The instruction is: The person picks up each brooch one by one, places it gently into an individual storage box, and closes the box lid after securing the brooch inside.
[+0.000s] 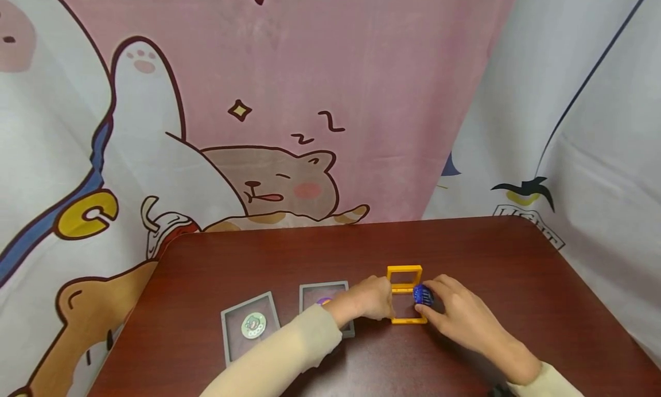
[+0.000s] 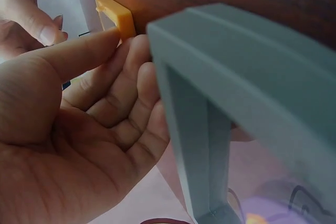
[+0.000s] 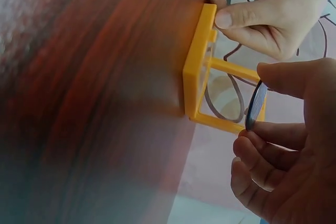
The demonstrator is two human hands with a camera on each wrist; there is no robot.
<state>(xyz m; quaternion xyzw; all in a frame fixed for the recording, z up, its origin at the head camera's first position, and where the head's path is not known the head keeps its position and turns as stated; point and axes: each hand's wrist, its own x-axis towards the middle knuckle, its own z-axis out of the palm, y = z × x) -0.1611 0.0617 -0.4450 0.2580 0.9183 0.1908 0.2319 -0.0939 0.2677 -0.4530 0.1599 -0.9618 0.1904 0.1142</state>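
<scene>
A yellow hinged display frame [image 1: 405, 268] with clear panes stands opened on the table, one half flat and the other raised. At its left edge my left hand [image 1: 374, 298] holds the frame between thumb and fingers, the other fingers curled in. My right hand [image 1: 462, 314] pinches a round blue badge [image 1: 423, 295] by its rim, over the frame's right side. In the right wrist view the thin badge [image 3: 255, 106] is seen nearly edge-on, tilted upright between thumb and fingertips, apart from the flat half of the frame.
Left of the yellow frame lies a grey frame [image 1: 322, 284] with a purple badge [image 1: 324, 300], partly covered by my left arm. Farther left, another grey frame [image 1: 224, 334] holds a pale green badge [image 1: 253, 326]. The brown table [image 1: 465, 242] ends before a printed curtain [image 1: 382, 98].
</scene>
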